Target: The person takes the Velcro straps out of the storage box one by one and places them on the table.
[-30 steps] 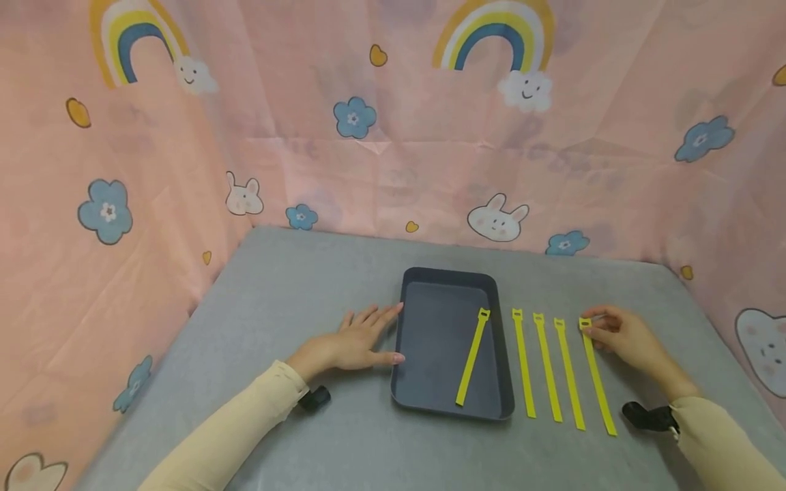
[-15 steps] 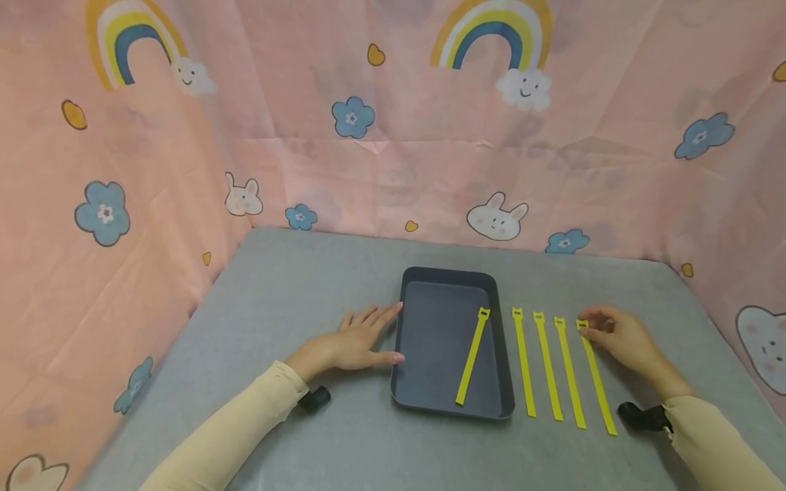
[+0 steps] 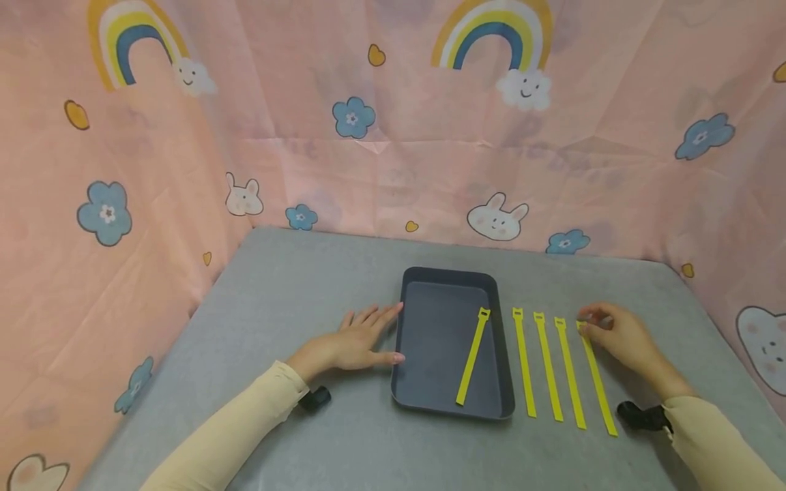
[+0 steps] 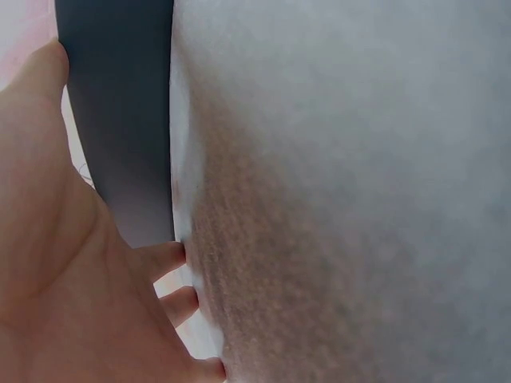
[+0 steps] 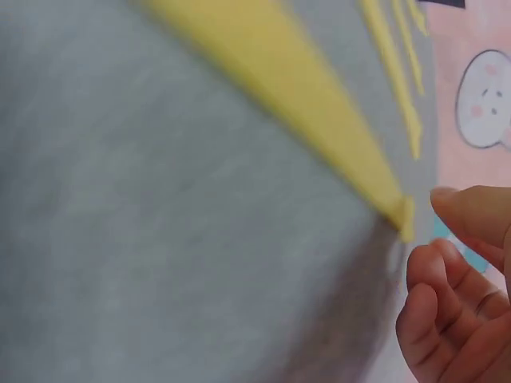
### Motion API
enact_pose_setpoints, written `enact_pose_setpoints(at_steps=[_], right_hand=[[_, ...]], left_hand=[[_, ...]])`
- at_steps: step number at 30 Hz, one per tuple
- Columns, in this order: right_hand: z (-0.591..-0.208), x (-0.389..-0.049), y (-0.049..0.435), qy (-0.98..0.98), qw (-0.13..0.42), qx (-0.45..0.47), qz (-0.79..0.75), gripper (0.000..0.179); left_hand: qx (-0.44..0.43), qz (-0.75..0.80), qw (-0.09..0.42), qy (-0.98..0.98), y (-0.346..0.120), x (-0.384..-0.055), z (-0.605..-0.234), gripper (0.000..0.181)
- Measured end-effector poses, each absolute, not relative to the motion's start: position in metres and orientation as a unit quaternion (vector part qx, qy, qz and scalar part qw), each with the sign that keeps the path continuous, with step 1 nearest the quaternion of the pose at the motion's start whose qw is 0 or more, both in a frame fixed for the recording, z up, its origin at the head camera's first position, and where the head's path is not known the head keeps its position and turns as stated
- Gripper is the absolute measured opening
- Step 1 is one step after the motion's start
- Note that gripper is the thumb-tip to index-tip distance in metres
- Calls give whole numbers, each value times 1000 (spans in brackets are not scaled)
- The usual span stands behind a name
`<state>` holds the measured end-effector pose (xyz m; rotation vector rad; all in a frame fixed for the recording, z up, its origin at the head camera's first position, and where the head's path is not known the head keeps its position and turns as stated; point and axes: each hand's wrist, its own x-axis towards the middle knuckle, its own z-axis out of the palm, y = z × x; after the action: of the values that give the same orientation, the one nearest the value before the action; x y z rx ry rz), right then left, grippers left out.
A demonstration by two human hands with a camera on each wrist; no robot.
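A dark grey rectangular tray (image 3: 436,341) stands on the table with one yellow cable strap (image 3: 473,358), slotted head away from me, lying slanted inside it. My left hand (image 3: 353,344) has its fingers spread, and its thumb and fingertips touch the tray's left side. To the tray's right, several more yellow cable straps lie side by side in a row. At the slotted head of the rightmost strap (image 3: 598,385) is my right hand (image 3: 623,337), its fingers bent. In the right wrist view, thumb (image 5: 455,203) and fingers stand apart, right beside that strap's end (image 5: 406,219).
Grey cloth covers the table (image 3: 295,273). A pink curtain (image 3: 393,157) printed with rainbows, rabbits and flowers hangs behind it and on both sides. Each wrist carries a small black camera, such as the right one (image 3: 641,416).
The rightmost strap's head has shifted slightly left with my right hand, its lower end staying about where it was. My left hand and the tray have not moved.
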<state>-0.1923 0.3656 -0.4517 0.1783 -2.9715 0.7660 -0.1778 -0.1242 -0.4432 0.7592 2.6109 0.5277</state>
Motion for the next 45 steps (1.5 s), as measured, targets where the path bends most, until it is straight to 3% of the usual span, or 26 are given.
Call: enact_pose_setpoints(at_steps=[8, 18, 45], right_hand=[[-421, -185, 332, -961, 95, 91, 245, 26], [-406, -183, 284, -948, 104, 140, 268, 27], [-409, -178, 196, -916, 24, 195, 350, 29]], left_hand=[[270, 191, 185, 925, -125, -177, -443, 95], [274, 194, 187, 923, -125, -178, -445, 96], [271, 197, 189, 923, -126, -183, -455, 98]])
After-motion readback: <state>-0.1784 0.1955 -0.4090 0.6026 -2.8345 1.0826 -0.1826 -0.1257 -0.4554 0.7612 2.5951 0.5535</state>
